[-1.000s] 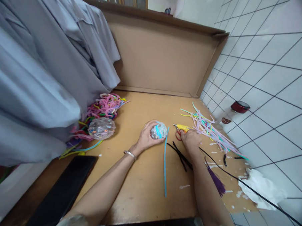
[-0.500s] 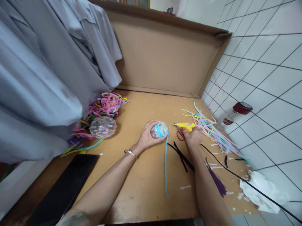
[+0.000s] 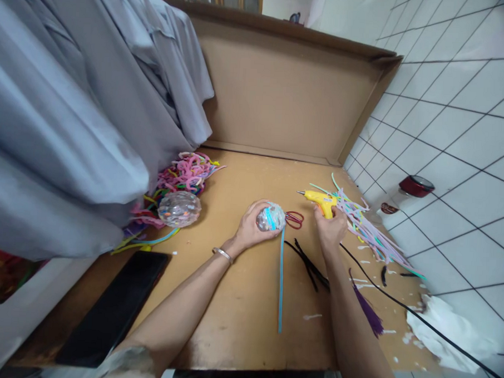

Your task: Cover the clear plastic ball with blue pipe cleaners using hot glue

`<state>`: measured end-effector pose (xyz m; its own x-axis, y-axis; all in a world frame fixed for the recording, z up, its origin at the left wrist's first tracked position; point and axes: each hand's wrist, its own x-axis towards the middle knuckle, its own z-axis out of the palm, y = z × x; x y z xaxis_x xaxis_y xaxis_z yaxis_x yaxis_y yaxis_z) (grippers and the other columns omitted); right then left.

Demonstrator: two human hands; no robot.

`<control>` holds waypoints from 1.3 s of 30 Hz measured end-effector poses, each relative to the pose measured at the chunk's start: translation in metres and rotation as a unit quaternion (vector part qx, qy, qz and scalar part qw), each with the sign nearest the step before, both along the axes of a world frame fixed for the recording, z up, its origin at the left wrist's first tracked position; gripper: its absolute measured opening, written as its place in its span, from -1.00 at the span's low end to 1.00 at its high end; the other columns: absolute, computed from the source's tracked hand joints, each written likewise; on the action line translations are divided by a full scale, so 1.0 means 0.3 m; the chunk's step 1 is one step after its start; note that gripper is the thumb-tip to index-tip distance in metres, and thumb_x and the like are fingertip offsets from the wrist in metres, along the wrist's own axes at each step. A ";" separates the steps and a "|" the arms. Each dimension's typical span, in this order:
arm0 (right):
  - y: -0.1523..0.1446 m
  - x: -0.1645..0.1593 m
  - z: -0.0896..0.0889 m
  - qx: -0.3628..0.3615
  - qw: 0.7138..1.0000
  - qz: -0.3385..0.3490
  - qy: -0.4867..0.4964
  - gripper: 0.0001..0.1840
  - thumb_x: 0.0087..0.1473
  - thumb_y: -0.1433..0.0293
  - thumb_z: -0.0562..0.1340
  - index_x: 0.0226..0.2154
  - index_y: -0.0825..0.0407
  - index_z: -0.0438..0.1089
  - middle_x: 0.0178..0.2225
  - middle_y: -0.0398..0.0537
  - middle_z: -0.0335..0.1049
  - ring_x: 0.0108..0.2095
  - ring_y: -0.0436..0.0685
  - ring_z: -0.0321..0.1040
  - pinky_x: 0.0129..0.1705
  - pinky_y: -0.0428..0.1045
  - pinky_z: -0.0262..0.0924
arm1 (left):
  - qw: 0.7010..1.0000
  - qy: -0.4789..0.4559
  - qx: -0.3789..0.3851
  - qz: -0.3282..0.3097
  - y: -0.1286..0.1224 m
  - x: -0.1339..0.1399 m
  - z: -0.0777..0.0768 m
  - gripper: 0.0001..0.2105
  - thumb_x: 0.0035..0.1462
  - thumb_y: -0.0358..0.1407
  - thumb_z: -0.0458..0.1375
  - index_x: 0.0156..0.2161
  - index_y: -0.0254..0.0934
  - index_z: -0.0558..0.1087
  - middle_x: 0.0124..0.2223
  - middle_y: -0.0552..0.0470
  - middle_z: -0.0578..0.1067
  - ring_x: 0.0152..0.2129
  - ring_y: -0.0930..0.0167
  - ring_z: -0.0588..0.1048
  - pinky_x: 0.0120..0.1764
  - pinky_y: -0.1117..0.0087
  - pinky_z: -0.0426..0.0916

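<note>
My left hand (image 3: 250, 225) is closed around a clear round ball (image 3: 271, 217) with blue strips on its side, held at the middle of the table. In my right hand (image 3: 331, 228) is a yellow hot glue gun (image 3: 320, 200), its nozzle pointing left. Red-handled scissors (image 3: 294, 219) lie between the two hands, their blades hidden by the ball. A straight blue pipe cleaner (image 3: 281, 285) stretches toward me from below the ball. Black pipe cleaners (image 3: 306, 261) rest crossed beside it.
A second clear ball (image 3: 180, 209) sits by a pile of colourful pipe cleaners (image 3: 190, 172) on the left. A black phone-like slab (image 3: 113, 308) lies nearer. At right are pastel pipe cleaners (image 3: 371, 227), a jar (image 3: 406, 194), a purple tassel (image 3: 367, 310), white tissue (image 3: 442, 331) and a black cord (image 3: 397, 298).
The glue gun has lifted up off the scissors in my right hand, uncovering their red handles. My left hand keeps its hold on the ball. The whole view has shifted slightly.
</note>
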<state>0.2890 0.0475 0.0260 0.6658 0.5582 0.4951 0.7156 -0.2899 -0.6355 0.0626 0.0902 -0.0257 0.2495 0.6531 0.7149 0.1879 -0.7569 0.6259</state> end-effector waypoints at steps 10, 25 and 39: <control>0.036 -0.062 -0.027 -0.090 0.989 0.071 0.098 -0.48 -0.09 0.13 0.23 -0.13 0.13 0.39 -0.25 0.13 0.52 -0.24 0.27 0.42 -0.25 0.03 0.24 | 0.999 -0.012 -0.033 0.004 -0.003 -0.003 -0.001 -0.40 -0.15 -0.16 0.41 0.02 -0.21 0.35 0.11 -0.18 0.44 0.10 0.13 0.43 0.15 -0.06 0.36; -0.073 -0.031 -0.053 -0.185 0.982 -0.003 0.039 -0.40 0.03 0.05 0.20 -0.02 0.15 0.38 -0.18 0.26 0.53 -0.12 0.42 0.47 -0.25 0.09 0.26 | 1.000 -0.001 -0.017 0.003 -0.006 0.000 0.006 -0.40 -0.15 -0.16 0.41 0.02 -0.18 0.36 0.09 -0.17 0.45 0.08 0.11 0.44 0.14 -0.06 0.38; -0.095 -0.073 0.042 -0.061 0.997 0.008 0.049 -0.48 -0.11 0.04 0.22 -0.20 0.07 0.38 -0.34 0.09 0.49 -0.32 0.27 0.37 -0.33 0.03 0.15 | 1.000 0.008 -0.018 0.005 0.003 -0.004 0.009 -0.41 -0.16 -0.17 0.41 0.01 -0.20 0.37 0.09 -0.16 0.45 0.06 0.12 0.44 0.13 -0.04 0.36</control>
<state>0.2671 0.0191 0.0386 0.6981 0.6216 0.3553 0.6570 -0.3589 -0.6630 0.0615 0.0910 -0.0230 0.2540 0.6804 0.6874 0.2042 -0.7324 0.6495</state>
